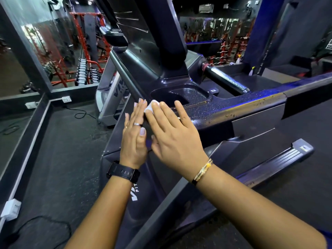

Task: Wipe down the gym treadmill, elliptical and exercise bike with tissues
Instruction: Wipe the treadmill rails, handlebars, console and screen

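Note:
A dark treadmill point(233, 112) fills the middle of the view, its console rail wet with droplets and a cup recess point(188, 95) set into it. A small white tissue point(150, 107) lies on the left end of the rail. My right hand point(172, 133) presses it down with straight, spread fingers; most of the tissue is hidden under them. My left hand point(134, 135), wearing a ring and a black watch, lies flat against the rail's left edge beside the tissue, fingers straight.
The treadmill's upright console column point(158, 42) rises just beyond the hands, and a handlebar point(226, 78) sticks out to the right. A black cable point(79, 114) trails on the rubber floor at left. A mirror wall point(45, 51) and dumbbell rack point(84, 72) stand behind.

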